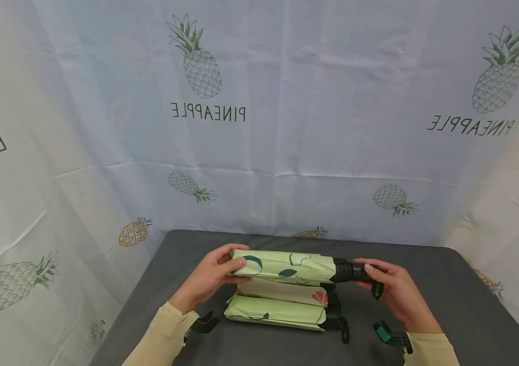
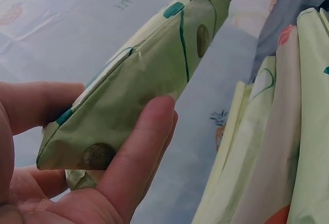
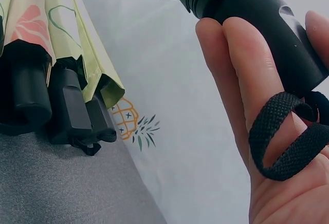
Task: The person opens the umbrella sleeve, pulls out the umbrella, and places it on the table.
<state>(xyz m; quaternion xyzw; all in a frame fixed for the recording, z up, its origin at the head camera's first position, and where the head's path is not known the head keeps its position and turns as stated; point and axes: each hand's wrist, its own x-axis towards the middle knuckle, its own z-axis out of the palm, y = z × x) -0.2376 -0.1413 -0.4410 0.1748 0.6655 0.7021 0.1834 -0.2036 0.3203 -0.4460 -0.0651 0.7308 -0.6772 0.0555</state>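
A folded pale green umbrella with dark green leaf prints is held level above the table, between both hands. My left hand pinches its fabric end, thumb on the near side and fingers behind. At the other end, my right hand holds the black handle between thumb and fingers; a black wrist strap hangs over those fingers. Below lie more folded umbrellas side by side: a pale green one in front, a cream one with a coral print behind it, and others partly hidden farther back.
A dark grey cloth covers the table. White curtains with pineapple prints hang behind and at both sides. The lying umbrellas' black handles point to the right. Each wrist wears a black strap.
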